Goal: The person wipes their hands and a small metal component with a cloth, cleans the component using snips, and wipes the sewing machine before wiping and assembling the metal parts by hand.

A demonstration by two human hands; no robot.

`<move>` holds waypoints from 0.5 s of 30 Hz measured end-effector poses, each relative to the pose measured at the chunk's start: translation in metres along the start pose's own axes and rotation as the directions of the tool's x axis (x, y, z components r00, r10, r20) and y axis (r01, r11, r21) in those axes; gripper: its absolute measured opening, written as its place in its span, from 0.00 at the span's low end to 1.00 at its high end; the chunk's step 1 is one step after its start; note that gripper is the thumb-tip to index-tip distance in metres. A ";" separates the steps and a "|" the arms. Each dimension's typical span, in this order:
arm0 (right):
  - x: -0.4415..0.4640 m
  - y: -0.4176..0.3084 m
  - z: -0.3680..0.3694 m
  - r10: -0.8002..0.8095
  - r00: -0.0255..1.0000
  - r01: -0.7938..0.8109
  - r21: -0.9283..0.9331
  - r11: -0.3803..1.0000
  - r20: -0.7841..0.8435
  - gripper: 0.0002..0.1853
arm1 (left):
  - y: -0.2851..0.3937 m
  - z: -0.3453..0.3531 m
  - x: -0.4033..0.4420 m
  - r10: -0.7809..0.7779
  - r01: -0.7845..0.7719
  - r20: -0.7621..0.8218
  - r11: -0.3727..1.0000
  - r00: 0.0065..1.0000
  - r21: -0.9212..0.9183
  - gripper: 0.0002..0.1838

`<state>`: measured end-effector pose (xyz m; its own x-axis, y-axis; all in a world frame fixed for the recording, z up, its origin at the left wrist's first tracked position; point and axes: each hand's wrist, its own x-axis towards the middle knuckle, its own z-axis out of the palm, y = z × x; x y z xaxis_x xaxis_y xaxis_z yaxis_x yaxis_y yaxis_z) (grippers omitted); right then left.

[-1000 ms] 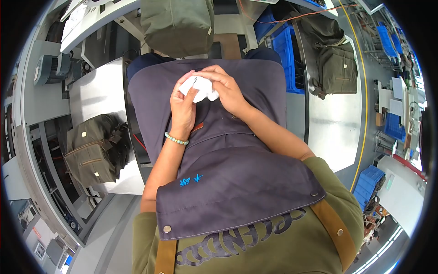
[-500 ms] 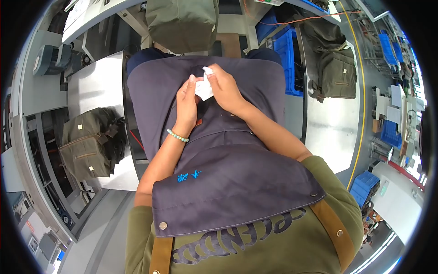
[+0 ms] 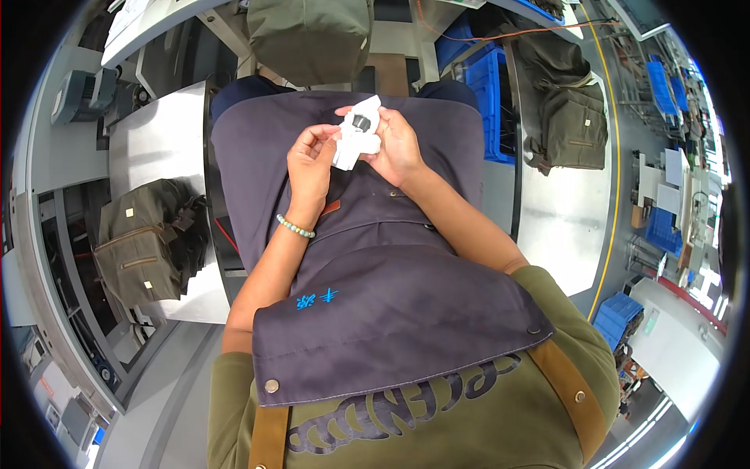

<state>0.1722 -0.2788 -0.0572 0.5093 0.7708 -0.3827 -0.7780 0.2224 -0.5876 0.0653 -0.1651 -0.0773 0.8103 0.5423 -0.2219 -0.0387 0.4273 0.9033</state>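
Observation:
Over my apron-covered lap, a crumpled white paper (image 3: 357,143) is spread partly open between my hands. A small dark object (image 3: 361,122) shows in its upper part; its kind is too small to make out. My left hand (image 3: 311,166), with a beaded bracelet at the wrist, pinches the paper's left lower edge between thumb and fingers. On the other side, my right hand (image 3: 397,147) grips the paper's right edge, its fingers partly hidden behind it. The dark apron (image 3: 391,313) lies across my lap and chest.
An olive bag (image 3: 311,39) is in front of my knees, below a worktable. More olive bags rest on metal surfaces, one at the left (image 3: 148,242) and one at the right (image 3: 574,125). A blue crate (image 3: 486,102) stands beside my right knee.
The white paper, earlier bunched small between my fingers, is now spread wider, with the dark object showing in it. Both hands have shifted slightly and turned the paper upward.

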 end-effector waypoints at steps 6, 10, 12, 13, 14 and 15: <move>0.005 0.000 -0.016 0.010 0.976 -0.022 0.053 0.998 0.216 0.26 | -0.001 -0.001 0.002 0.076 -0.073 -0.040 0.996 0.996 0.060 0.05; 0.004 0.006 -0.010 -0.007 0.991 0.013 -0.045 0.999 0.134 0.21 | 0.004 0.002 0.000 0.082 -0.081 -0.024 0.996 0.996 0.021 0.05; 0.004 0.009 -0.009 -0.035 0.998 0.039 -0.066 0.997 0.058 0.17 | 0.005 0.006 -0.001 0.108 -0.109 0.013 0.993 0.994 0.054 0.05; 0.003 0.010 -0.009 -0.035 0.998 0.038 -0.065 0.997 0.056 0.17 | 0.005 0.008 -0.001 0.134 -0.138 0.051 0.987 0.990 0.084 0.06; 0.003 0.010 -0.011 -0.018 0.998 0.023 -0.075 0.997 0.059 0.17 | 0.004 0.011 -0.003 0.132 -0.136 0.052 0.987 0.990 0.084 0.06; 0.004 0.010 -0.013 -0.002 0.998 0.007 -0.086 0.996 0.062 0.16 | 0.004 0.013 -0.004 0.155 -0.166 0.069 0.968 0.985 0.187 0.08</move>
<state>0.1711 -0.2810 -0.0740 0.4870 0.8058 -0.3368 -0.7399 0.1757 -0.6494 0.0697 -0.1751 -0.0685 0.8328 0.5511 -0.0531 -0.0623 0.1886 0.9801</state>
